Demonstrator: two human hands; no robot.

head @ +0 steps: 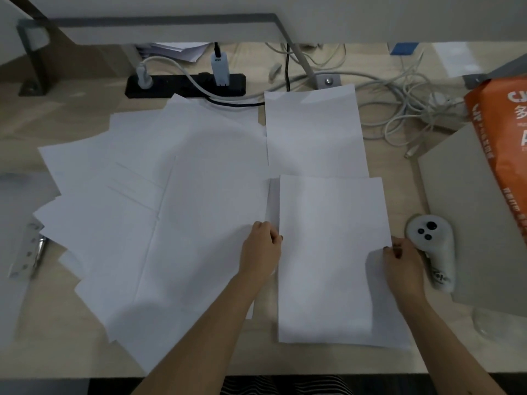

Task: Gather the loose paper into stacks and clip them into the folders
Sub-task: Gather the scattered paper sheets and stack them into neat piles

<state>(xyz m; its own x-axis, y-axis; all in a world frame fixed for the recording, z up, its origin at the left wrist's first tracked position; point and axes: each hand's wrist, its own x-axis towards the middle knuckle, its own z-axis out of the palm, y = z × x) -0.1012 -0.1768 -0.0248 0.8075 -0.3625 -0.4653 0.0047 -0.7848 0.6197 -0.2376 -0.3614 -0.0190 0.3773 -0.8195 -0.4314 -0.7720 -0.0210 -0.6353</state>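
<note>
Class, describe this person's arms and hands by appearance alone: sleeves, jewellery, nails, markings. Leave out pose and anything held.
Both forearms are bare, with no sleeve in view. The left hand and right hand have dark nails. No watch, ring or bracelet shows. A striped garment shows at the bottom edge.

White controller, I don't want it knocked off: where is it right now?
In the head view the controller lies at right, just beyond the right hand, between the paper stack and the grey board.
</note>
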